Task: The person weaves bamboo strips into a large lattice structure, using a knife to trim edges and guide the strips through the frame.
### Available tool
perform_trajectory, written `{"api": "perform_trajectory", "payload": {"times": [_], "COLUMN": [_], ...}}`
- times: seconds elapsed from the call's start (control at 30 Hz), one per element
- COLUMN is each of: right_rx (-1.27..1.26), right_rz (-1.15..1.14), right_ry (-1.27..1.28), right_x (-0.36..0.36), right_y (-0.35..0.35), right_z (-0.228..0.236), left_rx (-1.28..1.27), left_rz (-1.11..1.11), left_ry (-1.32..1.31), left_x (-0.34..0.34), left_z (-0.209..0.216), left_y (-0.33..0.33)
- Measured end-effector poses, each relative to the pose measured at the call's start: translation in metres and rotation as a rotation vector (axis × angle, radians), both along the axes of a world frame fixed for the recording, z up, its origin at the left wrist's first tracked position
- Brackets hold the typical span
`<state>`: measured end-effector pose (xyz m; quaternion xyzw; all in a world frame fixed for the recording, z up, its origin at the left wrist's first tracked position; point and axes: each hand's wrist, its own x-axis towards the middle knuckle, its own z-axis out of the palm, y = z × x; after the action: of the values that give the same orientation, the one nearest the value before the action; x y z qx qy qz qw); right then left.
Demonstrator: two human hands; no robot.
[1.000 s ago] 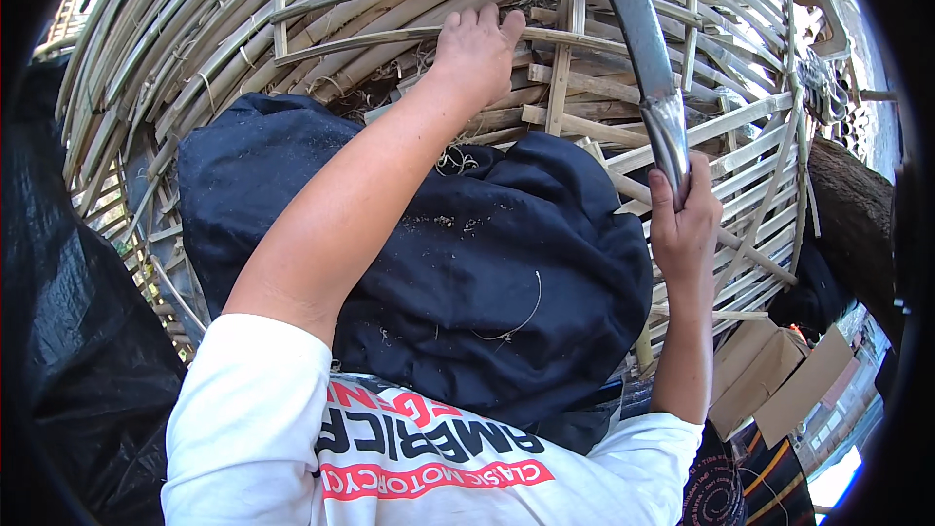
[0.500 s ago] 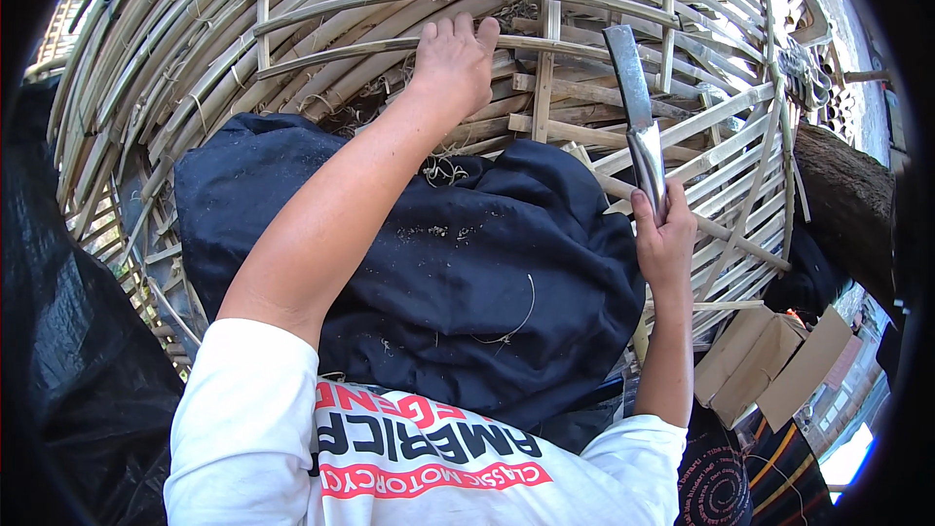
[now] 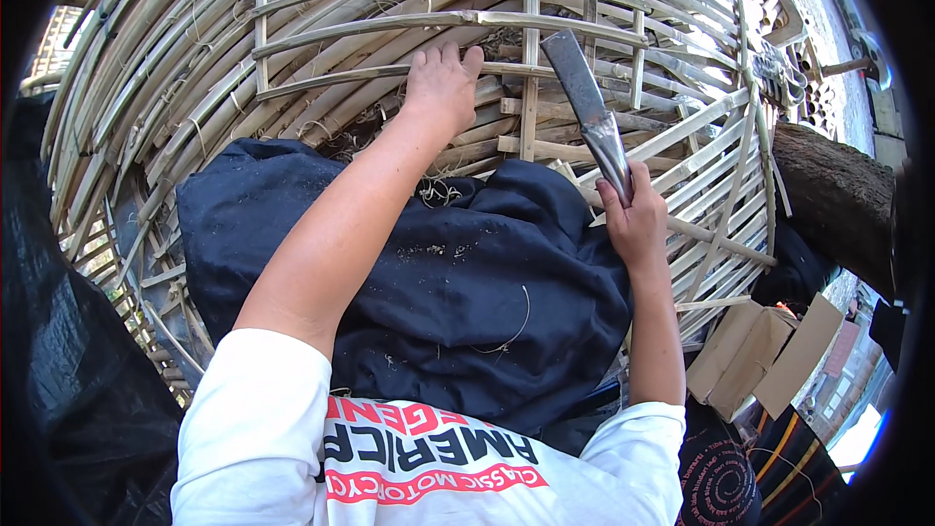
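Observation:
A bamboo lattice (image 3: 531, 15) of long split strips and short crosspieces lies at the far side. My left hand (image 3: 443, 88) is closed over its nearest long strip (image 3: 341, 81), left of the middle crosspiece, with the fingertips partly hidden behind the strip. In my right hand (image 3: 636, 219) is a machete with a broad flat blade (image 3: 577, 73) and a shiny metal tube handle (image 3: 609, 151). The blade points up and tilts left, its tip appearing beside the middle crosspiece; whether it touches the lattice I cannot tell. Dark cloth (image 3: 458, 273) with pale shavings covers my lap.
Beneath and around the lattice are many bamboo strips (image 3: 127, 107). A second slatted bamboo piece (image 3: 716, 170) spreads at the right, beside a thick log (image 3: 833, 190). An opened cardboard box (image 3: 745, 351) stands lower right. Black plastic sheeting (image 3: 78, 331) hangs at the left.
My right hand has swung the machete left, so its blade leans further toward the middle crosspiece. My left hand keeps its place on the strip. The whole view has shifted slightly.

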<state>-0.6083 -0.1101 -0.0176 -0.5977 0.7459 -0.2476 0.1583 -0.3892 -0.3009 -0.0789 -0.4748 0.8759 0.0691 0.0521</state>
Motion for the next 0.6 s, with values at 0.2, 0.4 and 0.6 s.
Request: {"api": "perform_trajectory", "payload": {"times": [0.2,0.4,0.6], "right_rx": [0.139,-0.1,0.045], "right_rz": [0.101,0.095,0.148], "right_ry": [0.251,0.13,0.252], "right_x": [0.005,0.016,0.006], "right_y": [-0.014,-0.019,-0.02], "right_z": [-0.013,0.002,0.001], "left_rx": [-0.011,-0.001,0.024], "left_rz": [-0.011,0.002,0.005], "left_ry": [-0.026,-0.045,-0.027], "left_x": [0.003,0.003,0.004], "left_z": [0.001,0.0,0.0], "left_y": [0.0,0.0,-0.001]}}
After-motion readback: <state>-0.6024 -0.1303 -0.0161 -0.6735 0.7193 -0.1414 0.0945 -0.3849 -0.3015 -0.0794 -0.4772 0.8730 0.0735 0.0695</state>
